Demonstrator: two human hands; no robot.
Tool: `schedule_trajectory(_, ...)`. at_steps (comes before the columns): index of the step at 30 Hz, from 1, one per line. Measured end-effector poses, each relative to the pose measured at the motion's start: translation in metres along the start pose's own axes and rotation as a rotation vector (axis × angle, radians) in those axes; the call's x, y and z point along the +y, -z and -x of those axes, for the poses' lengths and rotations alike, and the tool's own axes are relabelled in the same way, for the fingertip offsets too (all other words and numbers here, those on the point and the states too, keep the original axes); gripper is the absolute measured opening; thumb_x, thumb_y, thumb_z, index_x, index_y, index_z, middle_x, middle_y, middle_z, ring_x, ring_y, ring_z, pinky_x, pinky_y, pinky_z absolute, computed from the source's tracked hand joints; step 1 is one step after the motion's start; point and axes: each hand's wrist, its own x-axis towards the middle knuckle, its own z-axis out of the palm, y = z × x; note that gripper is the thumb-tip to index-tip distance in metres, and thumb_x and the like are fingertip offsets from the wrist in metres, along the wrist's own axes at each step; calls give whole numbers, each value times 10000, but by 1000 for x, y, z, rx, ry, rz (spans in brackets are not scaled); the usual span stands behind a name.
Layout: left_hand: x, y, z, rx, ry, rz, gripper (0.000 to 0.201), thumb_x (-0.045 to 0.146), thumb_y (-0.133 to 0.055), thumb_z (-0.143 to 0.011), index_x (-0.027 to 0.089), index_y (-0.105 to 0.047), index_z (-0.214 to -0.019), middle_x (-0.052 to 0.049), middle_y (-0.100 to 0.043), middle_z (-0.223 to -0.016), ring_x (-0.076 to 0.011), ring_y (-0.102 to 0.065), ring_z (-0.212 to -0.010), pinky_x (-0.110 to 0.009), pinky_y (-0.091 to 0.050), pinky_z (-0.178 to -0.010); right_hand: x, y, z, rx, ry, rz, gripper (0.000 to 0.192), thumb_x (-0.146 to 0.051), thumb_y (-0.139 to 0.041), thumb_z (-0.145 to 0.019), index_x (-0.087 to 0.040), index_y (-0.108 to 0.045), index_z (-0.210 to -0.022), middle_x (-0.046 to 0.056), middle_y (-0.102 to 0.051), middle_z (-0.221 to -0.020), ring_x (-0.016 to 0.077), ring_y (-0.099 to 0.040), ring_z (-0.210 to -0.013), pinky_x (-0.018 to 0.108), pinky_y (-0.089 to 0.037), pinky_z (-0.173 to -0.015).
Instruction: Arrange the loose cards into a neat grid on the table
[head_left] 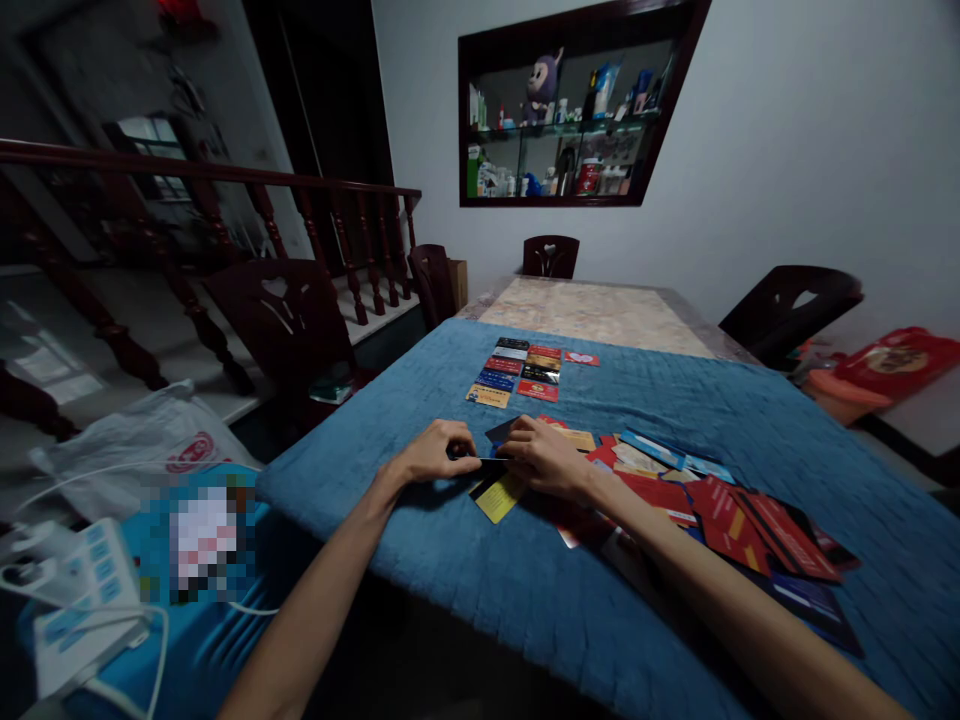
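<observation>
Between my two hands is a thin card point(491, 460), seen almost edge-on, so its face is hidden. My left hand point(441, 450) is closed, pinching its left end with thumb and fingers. From the other side, the curled fingers of my right hand point(544, 455) grip it. A yellow card point(496, 497) lies on the blue cloth just below, and a dark card point(501, 431) shows behind. Two columns of overlapping cards point(501, 366) are laid out farther off, with a red card bearing a heart point(582, 358) beside them. Under and beyond my right forearm spreads a loose pile of cards and red folders point(727, 520).
The blue cloth point(397, 400) covers the near part of a stone-patterned table point(592, 305). Dark wooden chairs point(281, 310) stand around it. At lower left are a power strip point(94, 600) with cables on a blue surface and a plastic bag point(150, 440).
</observation>
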Motion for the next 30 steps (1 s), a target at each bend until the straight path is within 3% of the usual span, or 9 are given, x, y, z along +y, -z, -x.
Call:
schedule_trajectory(6, -3, -2, -1, 59, 5, -25, 98, 165, -580, -760, 142, -667, -721, 13, -594, -689, -100, -508, -622, -219, -382, -615, 1, -5, 1, 31, -113, -28, 238, -116, -545, -856, -181, -700, -1024, 92, -685, -905, 230, -531, -950, 344, -464, -794)
schedule_trajectory(12, -5, -4, -2, 91, 35, -61, 132, 95, -530, -723, 143, -653, -714, 11, -618, -694, -115, -540, -645, -222, -401, -625, -1, -6, 1, 47, -234, -89, 402, -48, -555, -770, -167, -664, -1138, 107, -689, -989, 237, -543, -976, 348, -467, -812)
schedule_trajectory(21, -7, -4, -2, 121, 83, -6, 163, 103, -589, -734, 142, -726, -812, -12, -717, -779, -140, -623, -719, -235, -452, -694, 3, -8, 3, 142, -329, -225, 209, -97, -600, -782, -199, -685, -944, 57, -662, -870, 213, -531, -881, 319, -449, -760)
schedule_trajectory(30, -8, -6, -3, 187, 87, 70, 145, 120, -601, -764, 137, -732, -824, -24, -725, -812, -149, -644, -764, -250, -479, -737, 2, -8, 0, 191, -372, -329, 69, -205, -586, -828, -189, -652, -812, 41, -604, -775, 223, -531, -865, 342, -455, -732)
